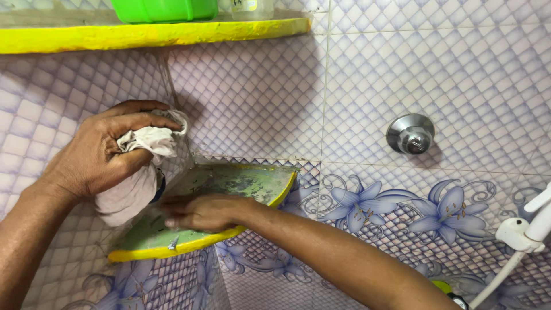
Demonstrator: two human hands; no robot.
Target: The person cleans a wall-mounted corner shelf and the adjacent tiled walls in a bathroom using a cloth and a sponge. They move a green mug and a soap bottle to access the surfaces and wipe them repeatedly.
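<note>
My left hand (94, 152) grips a bunched white cloth (146, 158) and presses it against the tiled wall corner just above a corner shelf. The lower shelf (247, 183) is green on top with a yellow rim, and its surface looks stained and worn. My right hand (201, 211) lies flat on that shelf's front part, fingers together and pointing left, holding nothing. The cloth hangs down past my left palm toward the shelf's left side.
An upper yellow-edged shelf (172, 33) carries a green plastic container (163, 10) and a clear bottle (251, 8). A chrome wall knob (411, 134) sticks out at the right. A white hose fitting (525, 229) sits at the far right. Flower-patterned tiles (447, 209) run below.
</note>
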